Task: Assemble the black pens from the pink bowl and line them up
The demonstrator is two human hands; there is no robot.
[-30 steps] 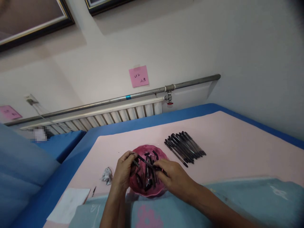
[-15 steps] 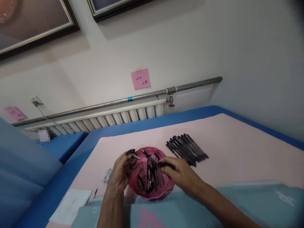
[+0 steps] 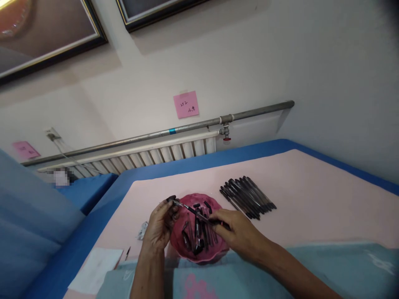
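My left hand [image 3: 158, 226], its fingertips smudged black, pinches a small dark piece with a shiny, clear-looking end [image 3: 175, 202] over the bowl's left rim; its exact kind I cannot make out. In my right hand [image 3: 235, 228] is a pen [image 3: 199, 214] with a see-through barrel and black grip, its tip pointing up and left. That tip meets or nearly meets the shiny end. Below both hands sits a pink scalloped bowl [image 3: 201, 261] with black caps, clear tubes and other pen parts. A row of black pens [image 3: 247, 197] lies right of the bowl.
A pink sheet [image 3: 311, 199] covers the blue-edged surface [image 3: 174, 168]. Left of the bowl are a crumpled silvery scrap [image 3: 142, 230], a white paper [image 3: 95, 270] and a thin dark stick [image 3: 128, 252]. Teal cloth [image 3: 327, 265] lies along the near edge; a radiator [image 3: 174, 151] stands behind.
The pen in my right hand has shifted left and slightly down, bringing its tip up to the piece in my left hand. A small black part in the bowl is now more visible.
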